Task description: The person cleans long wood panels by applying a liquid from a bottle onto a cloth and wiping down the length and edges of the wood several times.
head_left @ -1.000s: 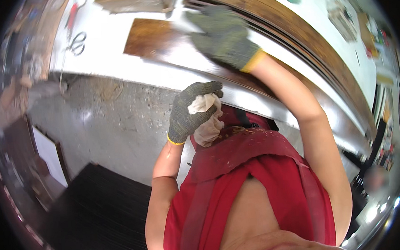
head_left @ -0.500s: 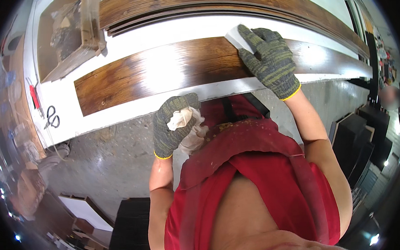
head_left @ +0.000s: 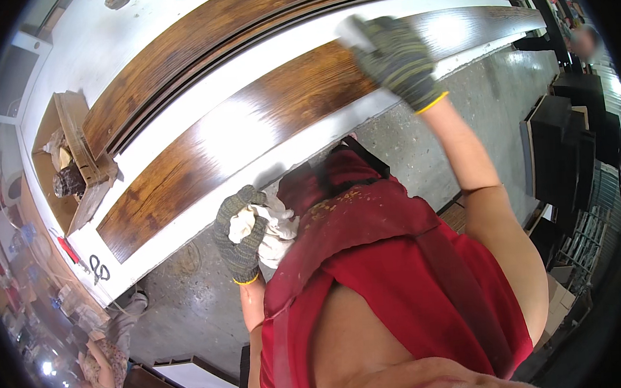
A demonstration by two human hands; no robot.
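Note:
A long brown wood-grain board (head_left: 298,86) lies on the white table (head_left: 205,196) in front of me. My right hand (head_left: 398,56), in a grey-green knit glove with a yellow cuff, is closed on a white flat pad (head_left: 353,34) over the board's right half. Hand and pad are smeared by motion; whether the pad touches the wood I cannot tell. My left hand (head_left: 239,240), gloved the same way, is closed round a crumpled white cloth (head_left: 279,231). It is held off the table, near the front edge and beside my red apron.
Behind the board lies a stack of similar brown boards (head_left: 197,35). At the table's left stand an open cardboard box (head_left: 90,205) with odds and ends, black-handled scissors (head_left: 99,268) and a red-handled tool (head_left: 67,247). Black panels (head_left: 557,146) stand at right; another person (head_left: 105,370) is at lower left.
My view has turned, so the table slants more and the box sits lower left. My right hand has moved with the white pad along the board. My left hand still holds the cloth.

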